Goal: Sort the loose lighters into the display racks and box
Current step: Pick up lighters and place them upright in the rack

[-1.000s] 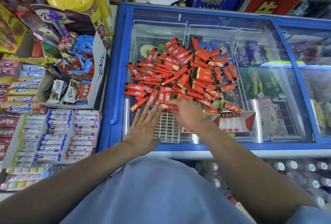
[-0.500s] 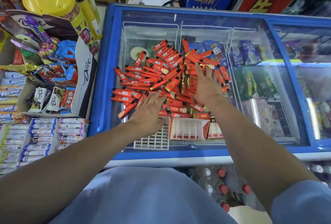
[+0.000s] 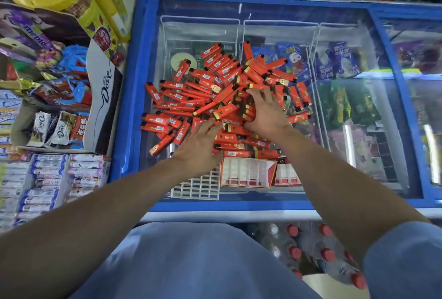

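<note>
Both forearms are bare from the wrists up to the short sleeves; the right sleeve (image 3: 404, 260) is light blue, of plain cloth, with a stitched hem at its edge; the shirt front (image 3: 181, 262) is the same light blue, smooth and without print or buttons in view; the left hand (image 3: 198, 148) and the right hand (image 3: 267, 114) wear no gloves, rings or watch.

Both hands lie flat on the heap of red lighters (image 3: 205, 88) atop the freezer lid (image 3: 346, 131): left hand (image 3: 199, 148) near the white rack (image 3: 198, 186), right hand (image 3: 266, 112) deeper in, above the red box (image 3: 246, 174).
</note>
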